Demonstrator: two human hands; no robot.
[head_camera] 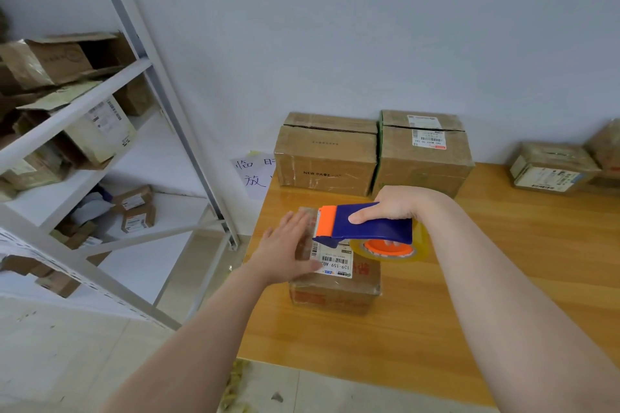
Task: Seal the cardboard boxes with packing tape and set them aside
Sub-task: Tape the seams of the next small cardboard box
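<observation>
Head view caught my right hand (396,206) clamped round the blue tape dispenser (375,228), right above the small cardboard box (335,295). My left hand (285,246) lay flat beside it, fingers straight, pressing the box's top on the wooden table (520,261).

You're wearing the 1 cam on your head, so it's looking fwd & down over the near edge of the table (536,211). It's sitting close: the tape dispenser (365,223) is landing approx mid-frame. Wide-angle lens is taking in the wall (369,27) up top, shelving (84,106) at left, floor (67,362) at btm left, & is leaning the shelving's uprights.
</observation>
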